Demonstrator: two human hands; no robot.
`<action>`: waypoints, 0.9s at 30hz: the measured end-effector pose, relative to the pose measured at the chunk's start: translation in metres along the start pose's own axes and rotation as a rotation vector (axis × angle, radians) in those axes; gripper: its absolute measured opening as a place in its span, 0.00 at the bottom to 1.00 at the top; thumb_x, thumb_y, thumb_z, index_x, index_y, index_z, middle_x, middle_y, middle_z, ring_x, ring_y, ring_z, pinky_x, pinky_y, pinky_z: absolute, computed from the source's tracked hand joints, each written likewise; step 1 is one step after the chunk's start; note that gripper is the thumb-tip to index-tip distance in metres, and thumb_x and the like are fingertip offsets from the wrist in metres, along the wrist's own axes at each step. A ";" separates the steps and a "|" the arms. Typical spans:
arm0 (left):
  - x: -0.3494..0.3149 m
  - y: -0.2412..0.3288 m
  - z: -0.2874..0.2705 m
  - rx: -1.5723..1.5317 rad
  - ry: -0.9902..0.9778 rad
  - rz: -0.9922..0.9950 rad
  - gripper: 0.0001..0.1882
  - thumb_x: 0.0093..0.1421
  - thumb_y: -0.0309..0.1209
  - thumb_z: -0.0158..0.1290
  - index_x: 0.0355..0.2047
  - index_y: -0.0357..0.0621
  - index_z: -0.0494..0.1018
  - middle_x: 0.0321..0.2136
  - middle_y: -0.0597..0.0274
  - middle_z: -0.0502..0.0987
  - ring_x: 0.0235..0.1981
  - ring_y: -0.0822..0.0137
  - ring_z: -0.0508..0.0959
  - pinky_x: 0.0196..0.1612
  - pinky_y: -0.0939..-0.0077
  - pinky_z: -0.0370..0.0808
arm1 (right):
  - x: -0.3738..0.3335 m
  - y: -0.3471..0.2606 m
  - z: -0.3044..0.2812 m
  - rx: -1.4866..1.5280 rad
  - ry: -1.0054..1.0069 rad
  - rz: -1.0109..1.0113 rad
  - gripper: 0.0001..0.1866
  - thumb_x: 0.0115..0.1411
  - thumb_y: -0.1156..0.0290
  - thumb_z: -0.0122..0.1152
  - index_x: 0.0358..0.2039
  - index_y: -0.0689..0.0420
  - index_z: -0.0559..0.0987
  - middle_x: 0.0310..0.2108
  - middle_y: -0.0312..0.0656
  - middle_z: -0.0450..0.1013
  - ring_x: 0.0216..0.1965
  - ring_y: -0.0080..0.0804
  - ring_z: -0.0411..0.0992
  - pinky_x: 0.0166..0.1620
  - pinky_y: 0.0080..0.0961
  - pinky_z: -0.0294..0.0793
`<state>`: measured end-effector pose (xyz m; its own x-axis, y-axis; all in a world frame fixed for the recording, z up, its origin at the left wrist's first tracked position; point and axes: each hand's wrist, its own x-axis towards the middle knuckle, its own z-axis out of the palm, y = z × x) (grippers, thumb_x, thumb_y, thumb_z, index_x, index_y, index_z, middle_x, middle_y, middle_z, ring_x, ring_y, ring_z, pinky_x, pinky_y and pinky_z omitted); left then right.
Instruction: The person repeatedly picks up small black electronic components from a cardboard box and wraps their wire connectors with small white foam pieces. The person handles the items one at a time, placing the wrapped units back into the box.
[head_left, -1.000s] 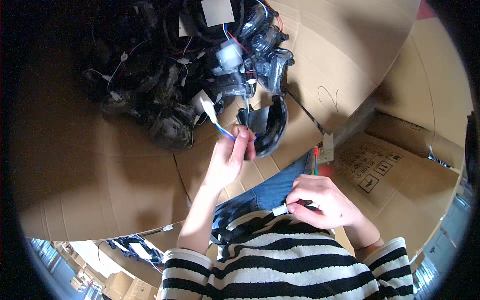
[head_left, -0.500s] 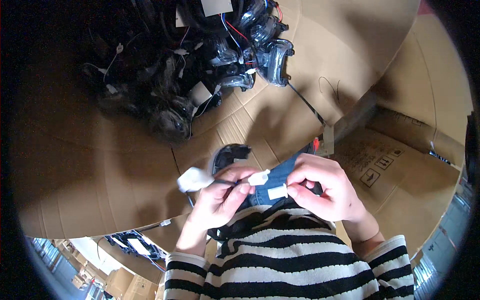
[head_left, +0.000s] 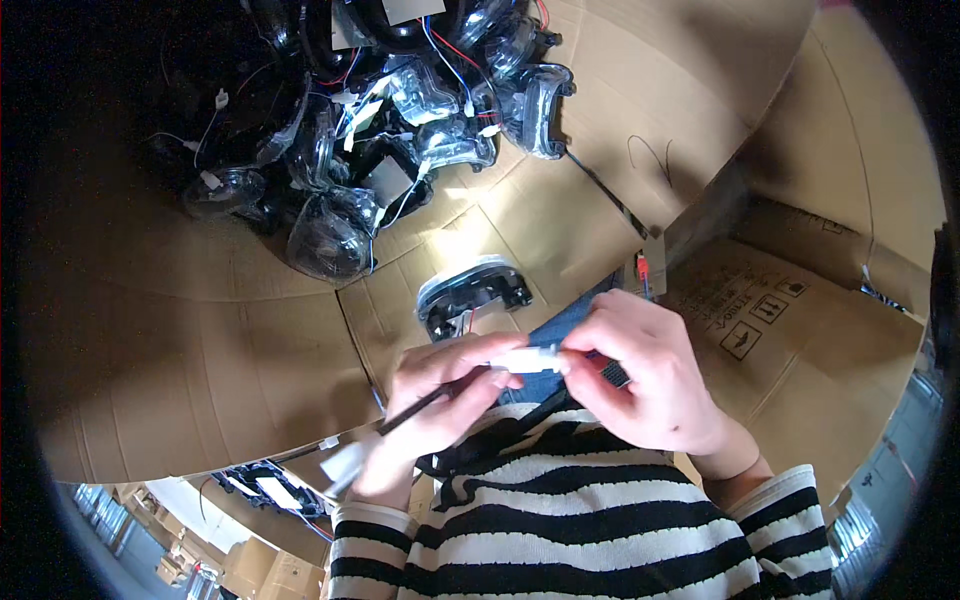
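Note:
My left hand [head_left: 440, 390] is closed on a white plug connector [head_left: 515, 360], pinched between thumb and fingers. From it a black cable [head_left: 415, 408] runs back under the palm to a blurred white piece [head_left: 343, 466] by my left wrist. My right hand [head_left: 640, 375] pinches a second white connector [head_left: 552, 359] by its outer end. The two connectors meet end to end; whether they are locked together I cannot tell. Just beyond my left hand sits a black lamp unit [head_left: 470, 295] with a clear rim.
Several clear and black lamp units [head_left: 335, 235] with loose wires are heaped on cardboard [head_left: 600, 200] at the far left. A cardboard box [head_left: 790, 340] stands on the right. Near its edge hangs a red connector [head_left: 642, 266]. Another unit [head_left: 270, 490] lies at the lower left.
The two white connectors, apart before, now touch in line between my hands. The cable's white end has swung down and left. Light now falls on the lamp unit and the heap.

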<state>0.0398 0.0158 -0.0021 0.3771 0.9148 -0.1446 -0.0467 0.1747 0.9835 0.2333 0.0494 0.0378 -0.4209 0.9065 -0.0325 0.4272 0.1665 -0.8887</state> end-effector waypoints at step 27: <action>-0.014 0.004 -0.009 0.064 0.012 0.087 0.23 0.62 0.39 0.36 0.49 0.31 0.60 0.26 0.56 0.72 0.18 0.74 0.67 0.23 0.82 0.66 | 0.010 -0.008 -0.024 0.303 -0.270 -0.084 0.04 0.46 0.77 0.56 0.23 0.60 0.70 0.18 0.40 0.63 0.21 0.35 0.64 0.24 0.28 0.60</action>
<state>0.0261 0.0066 0.0029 0.3629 0.9299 -0.0594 -0.0192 0.0712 0.9973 0.2449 0.0662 0.0554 -0.6561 0.7537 -0.0372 0.1443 0.0769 -0.9865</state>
